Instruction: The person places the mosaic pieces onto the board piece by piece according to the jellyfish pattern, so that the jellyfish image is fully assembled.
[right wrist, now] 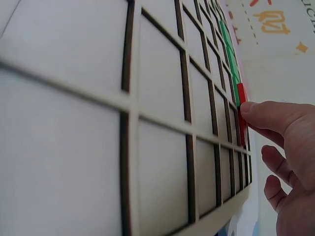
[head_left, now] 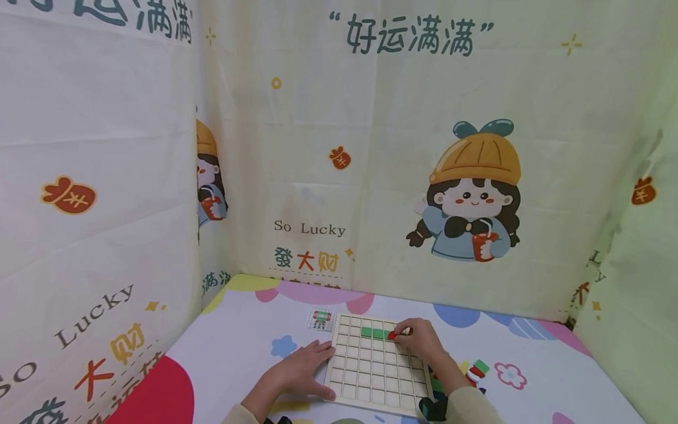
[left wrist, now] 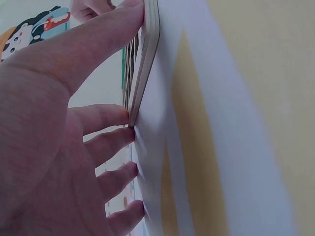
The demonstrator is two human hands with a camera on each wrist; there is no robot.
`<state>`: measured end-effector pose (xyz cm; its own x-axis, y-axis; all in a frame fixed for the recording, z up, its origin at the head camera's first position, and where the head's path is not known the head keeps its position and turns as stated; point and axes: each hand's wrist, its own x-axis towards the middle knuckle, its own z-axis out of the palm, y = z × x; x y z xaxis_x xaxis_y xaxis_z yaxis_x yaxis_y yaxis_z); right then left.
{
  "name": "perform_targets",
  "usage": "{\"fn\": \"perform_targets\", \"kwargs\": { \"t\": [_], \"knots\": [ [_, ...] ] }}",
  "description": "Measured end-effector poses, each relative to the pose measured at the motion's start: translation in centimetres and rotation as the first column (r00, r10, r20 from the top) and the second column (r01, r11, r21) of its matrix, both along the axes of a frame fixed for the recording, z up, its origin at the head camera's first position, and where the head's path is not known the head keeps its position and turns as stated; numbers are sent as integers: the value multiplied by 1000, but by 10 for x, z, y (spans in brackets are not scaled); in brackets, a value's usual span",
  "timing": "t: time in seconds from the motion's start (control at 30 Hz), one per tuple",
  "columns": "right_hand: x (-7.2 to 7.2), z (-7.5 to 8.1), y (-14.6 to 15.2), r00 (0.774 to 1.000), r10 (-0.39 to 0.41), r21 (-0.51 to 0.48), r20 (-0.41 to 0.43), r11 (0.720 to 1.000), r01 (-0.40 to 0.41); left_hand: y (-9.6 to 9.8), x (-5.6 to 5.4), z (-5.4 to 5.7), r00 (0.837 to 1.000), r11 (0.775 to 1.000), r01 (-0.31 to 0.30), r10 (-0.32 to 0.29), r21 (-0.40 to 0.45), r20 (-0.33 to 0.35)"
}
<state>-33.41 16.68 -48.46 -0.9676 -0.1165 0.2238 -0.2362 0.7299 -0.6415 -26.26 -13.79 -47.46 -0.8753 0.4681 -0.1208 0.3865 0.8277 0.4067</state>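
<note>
A pale wooden board (head_left: 371,368) divided into square cells lies on the table. Near its far edge, a row of green tiles (head_left: 373,333) runs across the cells, with a red tile (head_left: 392,335) at its right end. My right hand (head_left: 421,341) pinches the red tile between thumb and finger; in the right wrist view the thumb (right wrist: 256,109) lies against it at the grid. Along the board's left edge rests my left hand (head_left: 302,371), fingers spread. In the left wrist view its thumb (left wrist: 98,39) touches the rim and the other fingers reach down to the table.
A small pattern card (head_left: 320,319) with a red and green figure lies past the board's far left corner. Loose green, red and white pieces (head_left: 477,371) sit right of the board, partly behind the right forearm. Printed cloth walls (head_left: 371,206) enclose the table.
</note>
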Motion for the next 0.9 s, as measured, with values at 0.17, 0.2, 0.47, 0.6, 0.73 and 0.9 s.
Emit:
{"fn": "perform_targets", "kwargs": {
  "t": [0.17,0.2,0.47,0.6,0.73,0.9],
  "knots": [
    [-3,1,-11,999,52,5,-9,999,-52,0,0,-1,1000,1000,-1,1,-2,-8],
    [-3,1,-13,998,56,3,-4,998,-56,1,0,-1,1000,1000,-2,2,-3,-9],
    [-8,0,-31,999,53,41,-10,998,-53,2,2,0,1000,1000,-4,4,-5,-16],
    [-10,1,-39,997,77,59,-20,995,-76,2,2,0,1000,1000,-5,5,-6,-18],
    [-12,1,-46,995,95,59,-3,994,-95,1,2,1,1000,1000,1,-1,-8,-19],
    [-14,2,-55,996,90,86,-10,992,-89,1,1,2,1000,1000,6,-6,-8,-15]
  ]
}}
